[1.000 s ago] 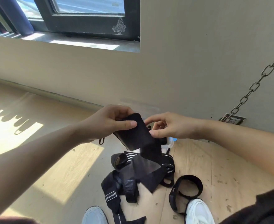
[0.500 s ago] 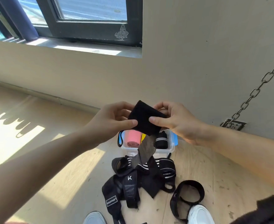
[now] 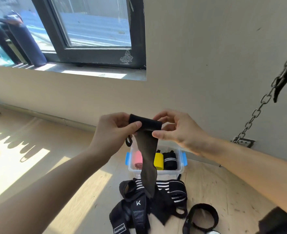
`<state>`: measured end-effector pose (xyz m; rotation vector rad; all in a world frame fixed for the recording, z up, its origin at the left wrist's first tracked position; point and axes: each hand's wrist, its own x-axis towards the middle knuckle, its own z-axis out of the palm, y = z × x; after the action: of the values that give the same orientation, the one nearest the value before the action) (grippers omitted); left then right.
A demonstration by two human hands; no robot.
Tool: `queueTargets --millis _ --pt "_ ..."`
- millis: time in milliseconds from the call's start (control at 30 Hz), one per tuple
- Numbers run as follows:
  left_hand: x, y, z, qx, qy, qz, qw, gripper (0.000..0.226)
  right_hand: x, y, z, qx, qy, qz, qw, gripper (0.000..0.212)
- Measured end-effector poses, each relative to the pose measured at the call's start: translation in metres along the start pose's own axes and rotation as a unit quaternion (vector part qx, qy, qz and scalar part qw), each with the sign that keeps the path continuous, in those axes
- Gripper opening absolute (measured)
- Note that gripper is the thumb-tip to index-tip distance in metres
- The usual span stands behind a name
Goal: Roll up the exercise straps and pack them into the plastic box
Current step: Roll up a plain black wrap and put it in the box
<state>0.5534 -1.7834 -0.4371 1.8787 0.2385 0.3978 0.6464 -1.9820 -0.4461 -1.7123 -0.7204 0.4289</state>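
Mid-roll above the box (image 3: pixel 169 174), my left grip (image 3: pixel 115 130) and right grip (image 3: pixel 176 130) pinch the strap (image 3: pixel 145 124); next I'd wind in its tail.

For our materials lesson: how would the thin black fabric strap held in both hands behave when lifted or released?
Probably floppy: the thin black fabric strap hangs limp and twisted below its rolled end. Likely light: the left hand and right hand hold it with fingertips alone. Released, the roll may well unwind.
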Motion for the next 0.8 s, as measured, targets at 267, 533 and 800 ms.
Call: queueTargets --millis 267,533,800 --pt "0.019 0.017 -0.012 0.133 0.057 0.042 0.989 0.039 0.013 -0.023 -0.005 0.03 0.05 -0.005 0.998 0.002" --pt "0.023 0.0 0.002 0.076 -0.104 0.076 0.989 0.024 0.012 -0.006 -0.006 0.026 0.059 0.016 0.998 0.007" --pt "0.026 -0.01 0.0 0.078 -0.098 0.12 0.985 0.02 0.02 -0.003 -0.008 0.038 -0.012 0.057 0.998 0.019"
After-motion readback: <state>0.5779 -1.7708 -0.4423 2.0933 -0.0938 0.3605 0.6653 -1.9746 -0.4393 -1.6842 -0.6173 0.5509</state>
